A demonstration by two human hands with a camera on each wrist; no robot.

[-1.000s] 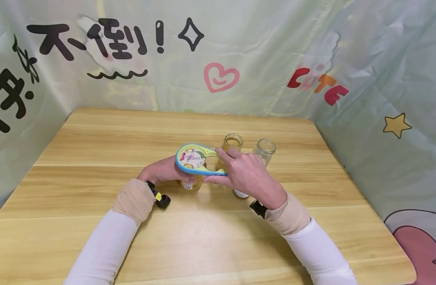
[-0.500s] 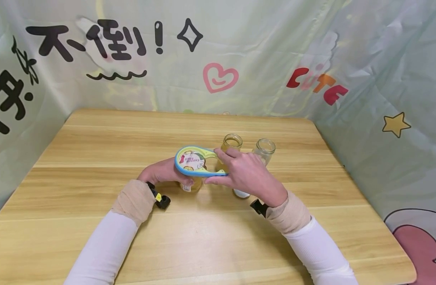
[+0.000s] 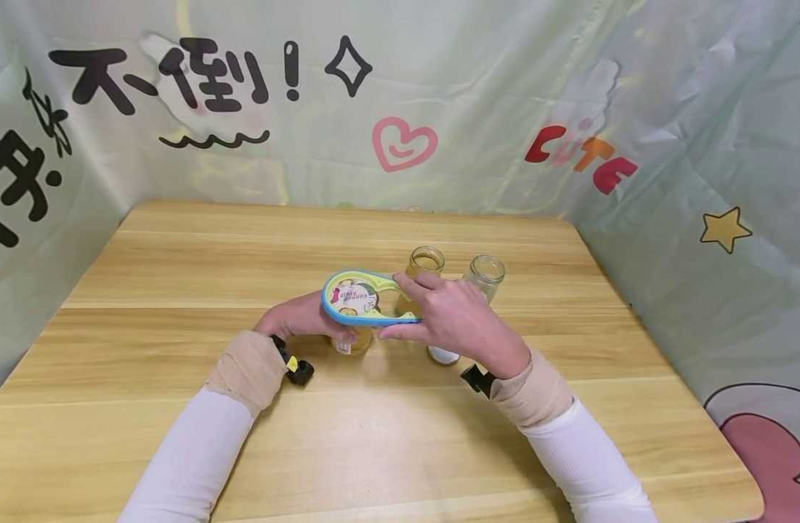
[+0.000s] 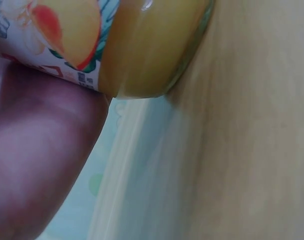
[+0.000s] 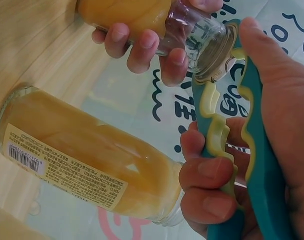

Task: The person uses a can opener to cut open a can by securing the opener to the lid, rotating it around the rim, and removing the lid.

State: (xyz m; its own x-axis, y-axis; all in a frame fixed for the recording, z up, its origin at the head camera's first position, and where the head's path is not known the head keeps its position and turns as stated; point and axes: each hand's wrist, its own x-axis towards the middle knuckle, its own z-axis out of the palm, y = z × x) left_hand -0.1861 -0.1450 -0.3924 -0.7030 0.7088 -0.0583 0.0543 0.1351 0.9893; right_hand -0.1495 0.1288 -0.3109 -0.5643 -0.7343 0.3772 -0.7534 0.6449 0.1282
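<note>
In the head view the left hand point(image 3: 301, 316) grips a glass jar point(image 3: 354, 341) from its left side. The left wrist view shows a printed fruit label on that jar and yellow contents point(image 4: 152, 55). Around its lid point(image 3: 355, 296), printed with words and fruit, lies the loop of a blue and yellow-green jar opener point(image 3: 367, 319). The right hand point(image 3: 461, 316) holds the opener's two handles, fingers curled on the inner grip and thumb along the other side, as the right wrist view shows. Left-hand fingers point(image 5: 147, 42) wrap round the jar just below the lid.
Behind the right hand stand an open jar with yellow contents point(image 3: 427, 260) and a clear open jar point(image 3: 487, 270). A white round disc point(image 3: 442, 355) lies beneath the right hand. The wooden table point(image 3: 386, 450) is bordered by a printed curtain point(image 3: 321, 160).
The opener's loop and the gripped jar have shifted slightly toward the person. Both hands keep their hold; the other jars stand where they were.
</note>
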